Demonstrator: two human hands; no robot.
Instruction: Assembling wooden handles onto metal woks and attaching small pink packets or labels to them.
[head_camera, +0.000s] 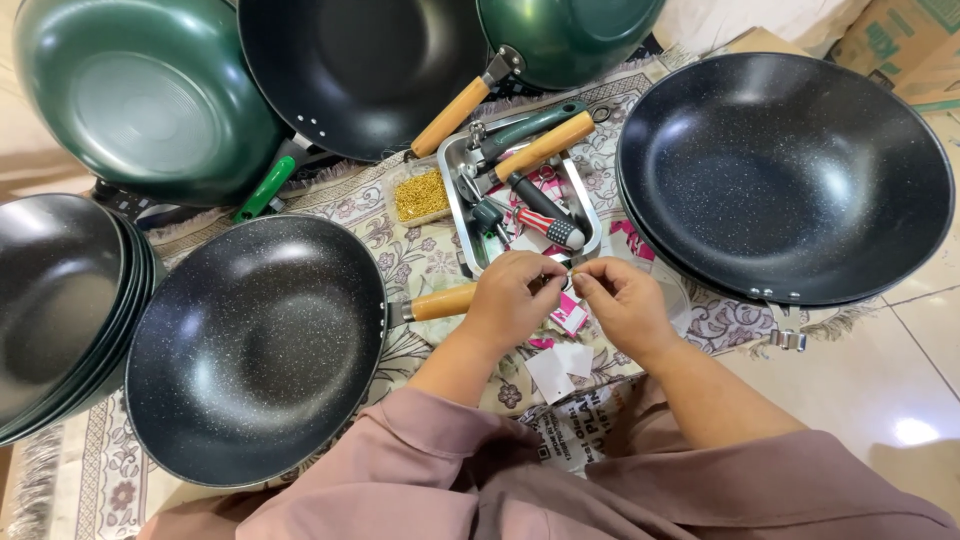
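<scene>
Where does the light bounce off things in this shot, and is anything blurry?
Head view: a bright glare spot sits on the floor tile; soft sheen streaks the black wok and the green wok. The left hand and right hand look sharp; edges bend slightly.

Single head-worn view, looking steeply down, close over lap and patterned mat (420, 255), woks ringing frame edges

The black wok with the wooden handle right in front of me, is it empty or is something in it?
Empty. The black wok sits upright on the patterned mat, and its speckled inside shows bare all the way down.
</scene>
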